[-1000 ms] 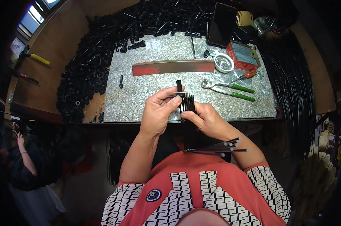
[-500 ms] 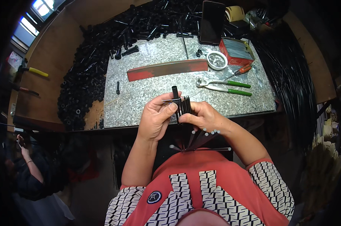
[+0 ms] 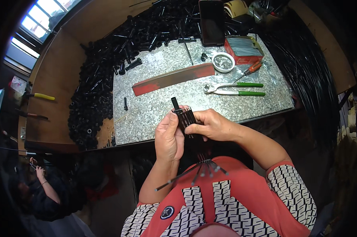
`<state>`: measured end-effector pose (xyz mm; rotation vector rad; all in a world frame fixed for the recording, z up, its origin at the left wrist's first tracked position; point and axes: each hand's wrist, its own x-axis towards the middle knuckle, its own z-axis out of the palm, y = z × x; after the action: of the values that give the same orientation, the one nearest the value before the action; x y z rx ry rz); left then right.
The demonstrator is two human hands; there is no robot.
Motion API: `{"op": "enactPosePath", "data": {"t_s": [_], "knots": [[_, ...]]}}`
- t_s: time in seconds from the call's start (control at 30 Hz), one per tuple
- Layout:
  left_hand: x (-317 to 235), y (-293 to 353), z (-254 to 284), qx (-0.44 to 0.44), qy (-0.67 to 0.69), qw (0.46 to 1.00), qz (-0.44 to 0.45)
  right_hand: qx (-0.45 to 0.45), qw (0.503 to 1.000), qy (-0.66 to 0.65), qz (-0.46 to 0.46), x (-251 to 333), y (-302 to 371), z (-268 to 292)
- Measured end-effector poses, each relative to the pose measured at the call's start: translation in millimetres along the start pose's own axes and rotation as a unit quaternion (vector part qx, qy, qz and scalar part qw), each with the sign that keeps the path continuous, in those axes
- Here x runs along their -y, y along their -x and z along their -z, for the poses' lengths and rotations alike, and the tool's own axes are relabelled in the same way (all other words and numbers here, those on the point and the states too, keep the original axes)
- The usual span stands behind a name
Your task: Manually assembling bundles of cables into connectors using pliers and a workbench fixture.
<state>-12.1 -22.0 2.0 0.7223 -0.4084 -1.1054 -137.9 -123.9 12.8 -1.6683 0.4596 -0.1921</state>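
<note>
My left hand [image 3: 167, 136] is closed on a black plastic tube [image 3: 174, 103], which looks like an umbrella runner. Its open end points away from me. Against its collar stands a row of thin black ribs [image 3: 189, 117], pinched between the thumb and fingers of my right hand [image 3: 216, 125]. A fine pale wire seems to cross at the collar, though its path is partly hidden by my fingers. Below my hands the long grey-tipped rods [image 3: 203, 168] fan out in front of my shirt.
On the speckled board [image 3: 155, 118] lie a red worn bar [image 3: 172, 79], green-handled pincers [image 3: 235, 89], an orange screwdriver [image 3: 252, 68], a white bowl [image 3: 223, 62] and a red box of wires [image 3: 244, 49]. A phone [image 3: 211, 23] stands behind. Black tubes [image 3: 93, 91] heap leftward; black rods [image 3: 305, 67] lie rightward.
My hands have come slightly nearer to me, and the tube now leans left. The ribs sit closer against it, and the rods' lower ends have swung down and left. The view has shifted.
</note>
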Motion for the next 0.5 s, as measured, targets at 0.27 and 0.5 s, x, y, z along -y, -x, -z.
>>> {"op": "enactPosePath", "data": {"t_s": [0.27,0.5], "knots": [[4.2,-0.5,5.5,0.012,0.008,1.0,-0.014,0.026,0.999,-0.018,-0.024,4.7,-2.9,6.4],[5.4,0.4,0.6,0.018,0.027,0.999,-0.015,0.052,0.997,-0.047,-0.038,3.4,-6.5,9.5]]}}
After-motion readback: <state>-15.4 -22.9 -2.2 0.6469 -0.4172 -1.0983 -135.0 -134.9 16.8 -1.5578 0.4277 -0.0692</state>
